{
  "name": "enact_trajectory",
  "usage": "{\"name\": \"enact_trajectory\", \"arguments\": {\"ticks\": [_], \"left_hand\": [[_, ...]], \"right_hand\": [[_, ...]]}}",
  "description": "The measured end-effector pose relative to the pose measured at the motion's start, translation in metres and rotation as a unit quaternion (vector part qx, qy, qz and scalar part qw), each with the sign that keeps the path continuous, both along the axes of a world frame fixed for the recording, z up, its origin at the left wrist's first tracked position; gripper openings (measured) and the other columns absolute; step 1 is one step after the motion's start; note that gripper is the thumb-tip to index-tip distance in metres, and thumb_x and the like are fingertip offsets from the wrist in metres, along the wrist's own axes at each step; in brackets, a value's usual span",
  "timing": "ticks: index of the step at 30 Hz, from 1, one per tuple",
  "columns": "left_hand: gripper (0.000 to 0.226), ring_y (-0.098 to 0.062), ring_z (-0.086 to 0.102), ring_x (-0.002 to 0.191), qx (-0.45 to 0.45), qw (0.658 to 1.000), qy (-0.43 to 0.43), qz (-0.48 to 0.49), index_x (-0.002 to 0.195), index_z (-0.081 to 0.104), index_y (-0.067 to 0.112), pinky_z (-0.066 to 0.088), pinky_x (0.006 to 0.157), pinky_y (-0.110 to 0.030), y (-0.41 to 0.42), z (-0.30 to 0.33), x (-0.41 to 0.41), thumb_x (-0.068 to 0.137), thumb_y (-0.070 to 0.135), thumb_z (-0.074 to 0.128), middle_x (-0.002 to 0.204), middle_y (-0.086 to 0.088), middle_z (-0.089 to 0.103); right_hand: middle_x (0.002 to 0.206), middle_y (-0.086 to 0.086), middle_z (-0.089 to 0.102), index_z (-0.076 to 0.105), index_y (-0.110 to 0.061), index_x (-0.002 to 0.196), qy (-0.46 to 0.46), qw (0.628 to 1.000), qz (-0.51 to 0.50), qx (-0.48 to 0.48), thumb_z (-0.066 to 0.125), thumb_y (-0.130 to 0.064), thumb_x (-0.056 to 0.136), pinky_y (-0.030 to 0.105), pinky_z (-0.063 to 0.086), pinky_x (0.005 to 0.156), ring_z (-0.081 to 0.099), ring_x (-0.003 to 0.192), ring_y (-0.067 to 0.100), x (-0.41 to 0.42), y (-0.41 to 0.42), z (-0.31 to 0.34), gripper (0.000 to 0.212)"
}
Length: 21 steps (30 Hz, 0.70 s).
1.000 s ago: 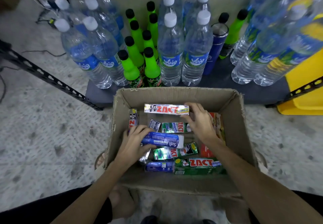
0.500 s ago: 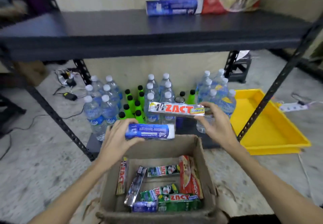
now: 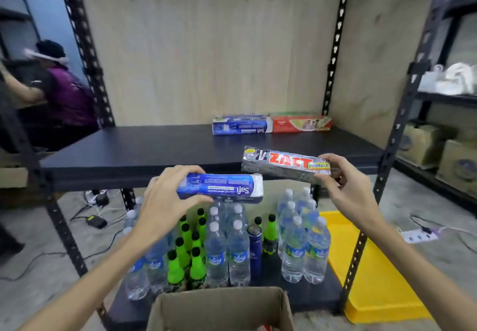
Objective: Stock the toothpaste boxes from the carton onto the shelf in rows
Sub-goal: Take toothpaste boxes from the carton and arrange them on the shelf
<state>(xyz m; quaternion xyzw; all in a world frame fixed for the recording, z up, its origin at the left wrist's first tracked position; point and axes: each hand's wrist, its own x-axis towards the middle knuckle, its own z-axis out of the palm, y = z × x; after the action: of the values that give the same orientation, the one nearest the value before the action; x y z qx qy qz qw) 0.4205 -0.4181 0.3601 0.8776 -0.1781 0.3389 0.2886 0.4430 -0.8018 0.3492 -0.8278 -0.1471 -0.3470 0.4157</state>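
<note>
Both hands now up at shelf height, out of the carton they were reaching into a second ago. Left hand grips a blue toothpaste box, fingers curled over its top, thumb under, held just before the shelf's front edge. Right hand pinches the end of a silver ZACT box, over the shelf edge. At the shelf's back: blue box and red box, end to end, touching. Water bottles and green bottles stand on the lower shelf.

2 boxes on shelf rear-R
</note>
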Motion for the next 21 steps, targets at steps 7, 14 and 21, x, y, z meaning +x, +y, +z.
{"name": "enact_trajectory", "arguments": {"ticks": [7,14,21], "left_hand": [[0.046,-0.002,0.053,0.105,-0.049,0.998,0.009,0.035,0.109,0.062,0.038,0.043,0.088,-0.033,-0.008,0.045,0.063,0.071,0.054,0.083,0.109,0.023,0.065],[0.041,-0.010,0.048,0.109,-0.012,0.994,0.077,0.077,0.104,0.067,0.038,0.040,0.079,-0.037,-0.024,0.052,0.147,0.072,0.061,0.079,0.107,0.021,0.062],[0.044,-0.020,0.034,0.117,0.011,0.989,0.121,0.088,0.108,0.060,0.034,0.036,0.097,-0.040,-0.054,0.048,0.216,0.076,0.058,0.078,0.110,0.005,0.042]], "right_hand": [[0.113,-0.003,0.069,0.059,-0.019,0.130,0.023,0.998,-0.058,-0.017,0.068,-0.017,0.096,0.002,0.045,0.071,0.067,0.095,0.005,0.061,-0.033,0.039,0.036],[0.115,0.009,0.070,0.060,-0.010,0.131,0.091,0.988,-0.109,-0.051,0.066,-0.017,0.097,0.023,0.041,0.078,0.065,0.096,0.021,0.141,-0.057,0.052,0.036],[0.126,0.012,0.060,0.051,-0.030,0.141,0.170,0.958,-0.184,-0.141,0.061,-0.057,0.090,0.052,0.044,0.099,0.054,0.120,0.038,0.189,-0.056,0.056,0.059]]}}
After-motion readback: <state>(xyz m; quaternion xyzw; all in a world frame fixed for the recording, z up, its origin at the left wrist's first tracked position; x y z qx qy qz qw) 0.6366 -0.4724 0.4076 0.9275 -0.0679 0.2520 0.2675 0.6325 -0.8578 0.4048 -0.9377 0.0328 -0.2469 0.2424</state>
